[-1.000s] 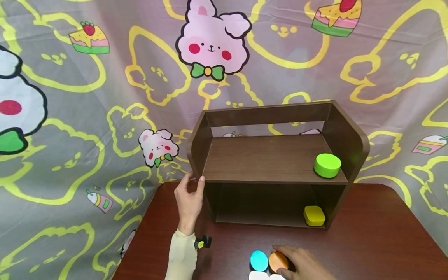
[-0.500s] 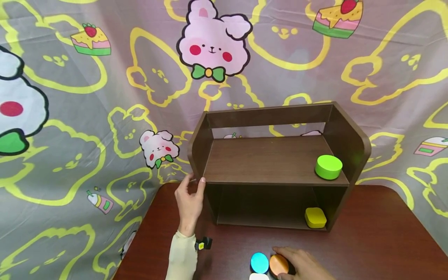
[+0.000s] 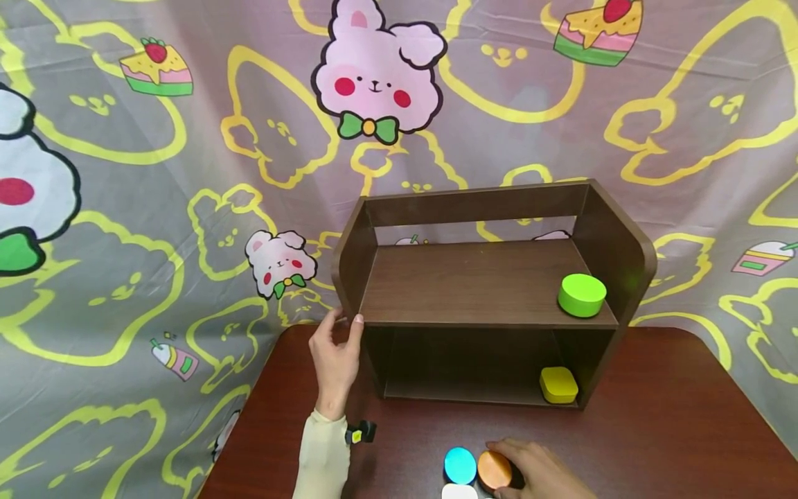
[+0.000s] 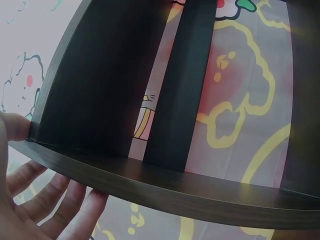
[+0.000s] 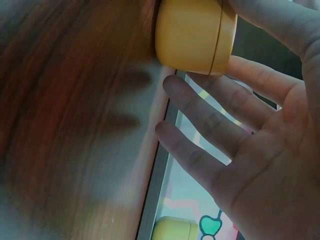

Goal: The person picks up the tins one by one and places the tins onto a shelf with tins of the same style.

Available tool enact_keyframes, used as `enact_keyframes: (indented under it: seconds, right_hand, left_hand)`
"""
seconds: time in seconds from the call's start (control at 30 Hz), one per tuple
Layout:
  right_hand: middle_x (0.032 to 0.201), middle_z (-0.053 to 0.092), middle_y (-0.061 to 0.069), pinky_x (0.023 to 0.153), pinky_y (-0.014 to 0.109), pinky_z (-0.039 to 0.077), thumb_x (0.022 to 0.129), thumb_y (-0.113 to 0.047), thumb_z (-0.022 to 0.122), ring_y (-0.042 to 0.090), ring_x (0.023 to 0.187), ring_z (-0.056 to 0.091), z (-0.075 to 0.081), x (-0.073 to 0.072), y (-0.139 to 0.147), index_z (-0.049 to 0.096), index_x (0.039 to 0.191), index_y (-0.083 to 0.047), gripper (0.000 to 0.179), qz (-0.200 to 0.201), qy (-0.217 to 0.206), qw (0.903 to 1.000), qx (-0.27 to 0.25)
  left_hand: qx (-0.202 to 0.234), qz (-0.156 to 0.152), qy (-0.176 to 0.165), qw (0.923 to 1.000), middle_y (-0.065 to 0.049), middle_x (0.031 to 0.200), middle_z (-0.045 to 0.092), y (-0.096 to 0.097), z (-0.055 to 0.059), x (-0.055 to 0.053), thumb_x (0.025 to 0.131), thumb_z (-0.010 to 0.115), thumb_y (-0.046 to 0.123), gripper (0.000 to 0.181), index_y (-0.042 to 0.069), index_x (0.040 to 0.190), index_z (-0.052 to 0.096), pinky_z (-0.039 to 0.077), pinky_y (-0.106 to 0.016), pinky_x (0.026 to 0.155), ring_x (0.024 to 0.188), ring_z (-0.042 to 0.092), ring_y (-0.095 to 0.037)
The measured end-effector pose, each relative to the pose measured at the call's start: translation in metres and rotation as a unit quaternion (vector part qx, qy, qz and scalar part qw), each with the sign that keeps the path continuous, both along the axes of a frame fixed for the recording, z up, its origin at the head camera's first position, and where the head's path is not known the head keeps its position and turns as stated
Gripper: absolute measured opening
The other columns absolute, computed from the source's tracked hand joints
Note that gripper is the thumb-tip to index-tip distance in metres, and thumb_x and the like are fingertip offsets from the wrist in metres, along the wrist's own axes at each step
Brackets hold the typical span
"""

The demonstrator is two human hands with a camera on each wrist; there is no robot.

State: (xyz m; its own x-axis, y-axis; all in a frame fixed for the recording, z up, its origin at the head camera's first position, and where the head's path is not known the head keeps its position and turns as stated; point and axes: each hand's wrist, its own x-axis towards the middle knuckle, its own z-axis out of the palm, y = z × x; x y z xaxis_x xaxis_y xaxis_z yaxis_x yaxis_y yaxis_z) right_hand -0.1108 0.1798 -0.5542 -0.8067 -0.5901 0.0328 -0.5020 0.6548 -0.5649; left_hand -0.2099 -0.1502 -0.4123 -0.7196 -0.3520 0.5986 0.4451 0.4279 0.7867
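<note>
In the head view, my left hand (image 3: pixel 335 357) grips the left side panel of a dark brown two-tier shelf (image 3: pixel 480 281); the thumb is on its front edge. The left wrist view shows my left fingers (image 4: pixel 65 200) curled beneath a shelf board (image 4: pixel 165 192), thumb above. My right hand (image 3: pixel 539 471) holds a round orange lidded container (image 3: pixel 494 470) on the table, right of a round blue one (image 3: pixel 460 466). In the right wrist view, thumb and index finger are at the orange container (image 5: pixel 192 37), and the other fingers are spread below it.
A green round container (image 3: pixel 582 296) stands on the upper tier at right, with a yellow squarish one (image 3: pixel 558 385) below it on the lower tier. A white lid (image 3: pixel 459 492) is cut off by the bottom edge. Behind the table (image 3: pixel 673 409) hangs a printed cloth (image 3: pixel 156 229).
The orange container and my right hand have shifted very slightly toward me, and less of a second white lid shows. My left hand stays on the shelf.
</note>
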Motion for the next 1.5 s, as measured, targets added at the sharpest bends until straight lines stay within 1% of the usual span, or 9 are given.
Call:
enact_keyframes:
  seconds: [0.07, 0.13, 0.3, 0.43, 0.63, 0.87, 1.1, 1.27, 1.5]
  right_hand:
    - [0.12, 0.075, 0.005, 0.084, 0.031, 0.058, 0.086, -0.049, 0.082, 0.008, 0.104, 0.068, -0.001, -0.001, 0.0, 0.068, 0.13, -0.005, 0.064, 0.0, -0.009, 1.0, -0.003]
    - [0.119, 0.075, 0.006, 0.083, 0.031, 0.058, 0.086, -0.05, 0.082, 0.008, 0.104, 0.068, -0.002, -0.001, 0.0, 0.068, 0.13, -0.004, 0.065, 0.003, -0.004, 1.0, -0.006]
    - [0.117, 0.075, 0.007, 0.082, 0.031, 0.058, 0.084, -0.051, 0.083, 0.011, 0.103, 0.069, -0.006, -0.002, 0.001, 0.069, 0.128, -0.003, 0.067, 0.011, 0.027, 0.9996, -0.006]
    - [0.117, 0.075, 0.006, 0.083, 0.031, 0.058, 0.084, -0.05, 0.084, 0.012, 0.104, 0.07, -0.007, -0.003, 0.002, 0.07, 0.128, -0.003, 0.066, 0.008, 0.022, 0.9997, -0.005]
    - [0.118, 0.075, 0.006, 0.085, 0.033, 0.058, 0.083, -0.049, 0.085, 0.015, 0.105, 0.07, -0.005, -0.004, 0.001, 0.07, 0.127, -0.005, 0.065, 0.001, 0.008, 1.0, 0.002]
    - [0.121, 0.075, 0.005, 0.087, 0.037, 0.059, 0.083, -0.051, 0.084, 0.016, 0.106, 0.07, -0.002, -0.004, 0.0, 0.07, 0.127, -0.006, 0.065, -0.019, -0.028, 0.9994, 0.013]
    - [0.117, 0.074, -0.001, 0.084, 0.034, 0.057, 0.082, -0.047, 0.085, 0.006, 0.101, 0.066, -0.001, -0.005, -0.002, 0.07, 0.126, -0.009, 0.06, -0.024, -0.031, 0.9992, 0.006]
    - [0.115, 0.074, -0.003, 0.083, 0.034, 0.056, 0.081, -0.048, 0.086, 0.003, 0.098, 0.063, 0.001, -0.004, -0.002, 0.07, 0.125, -0.009, 0.061, -0.032, -0.03, 0.999, 0.01]
    - [0.115, 0.074, -0.004, 0.081, 0.033, 0.056, 0.079, -0.045, 0.088, 0.002, 0.094, 0.062, 0.006, -0.002, 0.0, 0.07, 0.125, -0.011, 0.06, -0.044, -0.017, 0.9988, 0.014]
  left_hand:
    - [-0.004, 0.001, 0.001, 1.0, -0.029, 0.089, 0.074, 0.002, 0.006, 0.004, 0.089, 0.074, -0.004, 0.016, -0.011, 0.103, 0.071, 0.049, -0.015, 0.055, 0.08, 0.067, -0.028]
    - [-0.004, 0.003, 0.0, 1.0, -0.029, 0.089, 0.074, 0.002, 0.006, 0.005, 0.088, 0.074, -0.004, 0.016, -0.011, 0.102, 0.071, 0.05, -0.017, 0.054, 0.079, 0.067, -0.025]
    - [-0.002, 0.009, -0.006, 0.9999, -0.026, 0.089, 0.075, -0.005, -0.011, -0.007, 0.089, 0.076, -0.001, 0.017, -0.006, 0.104, 0.072, 0.049, -0.016, 0.053, 0.079, 0.066, -0.02]
    - [-0.003, 0.008, -0.009, 0.9999, -0.021, 0.091, 0.077, -0.009, -0.018, -0.013, 0.089, 0.078, 0.005, 0.017, -0.001, 0.105, 0.074, 0.05, -0.015, 0.055, 0.081, 0.068, -0.019]
    - [0.005, -0.005, -0.011, 0.9999, -0.018, 0.091, 0.077, -0.01, -0.017, -0.013, 0.091, 0.079, 0.011, 0.015, 0.004, 0.103, 0.075, 0.053, -0.019, 0.056, 0.082, 0.069, -0.019]
    - [0.009, -0.007, -0.018, 0.9998, -0.016, 0.091, 0.077, -0.01, -0.016, -0.012, 0.09, 0.079, 0.013, 0.016, 0.005, 0.104, 0.076, 0.055, -0.022, 0.055, 0.079, 0.068, -0.01]
    - [0.025, -0.006, -0.008, 0.9996, -0.02, 0.092, 0.077, -0.009, -0.016, -0.012, 0.09, 0.08, 0.01, 0.016, 0.004, 0.104, 0.076, 0.052, -0.013, 0.056, 0.079, 0.066, 0.0]
    - [0.028, -0.01, -0.008, 0.9995, -0.019, 0.093, 0.077, -0.009, -0.016, -0.012, 0.09, 0.079, 0.01, 0.016, 0.004, 0.105, 0.076, 0.052, -0.014, 0.055, 0.08, 0.067, -0.003]
    - [0.015, -0.01, -0.004, 0.9998, -0.017, 0.09, 0.076, -0.011, -0.018, -0.014, 0.09, 0.079, 0.009, 0.014, 0.004, 0.102, 0.076, 0.053, -0.019, 0.052, 0.08, 0.069, -0.017]
